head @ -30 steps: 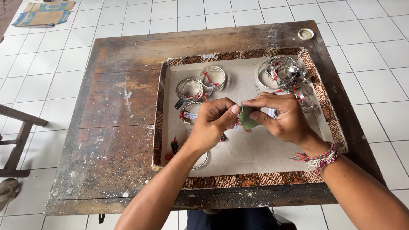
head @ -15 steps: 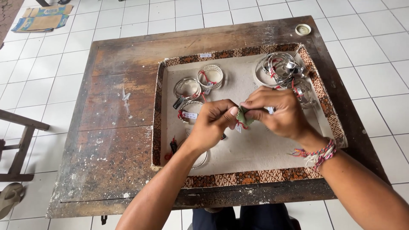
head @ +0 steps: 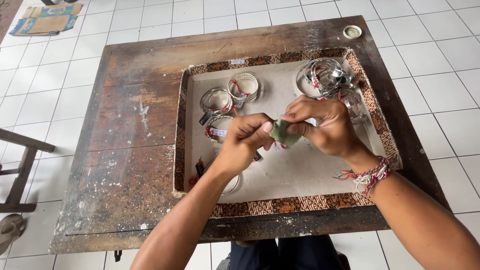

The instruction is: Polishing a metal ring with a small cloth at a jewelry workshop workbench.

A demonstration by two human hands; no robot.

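1. A wooden stool is standing on the white tiled floor at the 9 o'clock edge of the view, well apart from the worktop.
2. The worn brown worktop is carrying a shallow tray with a patterned brown rim and a pale lining, sitting toward its 3 o'clock side.
3. Three silver bangle sets with red ties and small tags are lying in the tray's 11 o'clock part, close to one another.
4. The left hand is reaching in from 6 o'clock and hovering over the tray's middle, its thumb and fingers closing narrowly on the left edge of a small green cloth.
5. The green cloth is being held between both hands, lifted above the tray lining; a bit of red thread is showing just under it, and whether a bangle is wrapped inside cannot be told.
6. The right hand is pinching the cloth's right side with fingers curled tight, a braided multicoloured bracelet sitting on its wrist.
7. A tangled pile of silver bangles is resting in the tray's 1 o'clock corner, just beyond the right hand.
8. A small round lid is lying on the worktop's far 1 o'clock corner.
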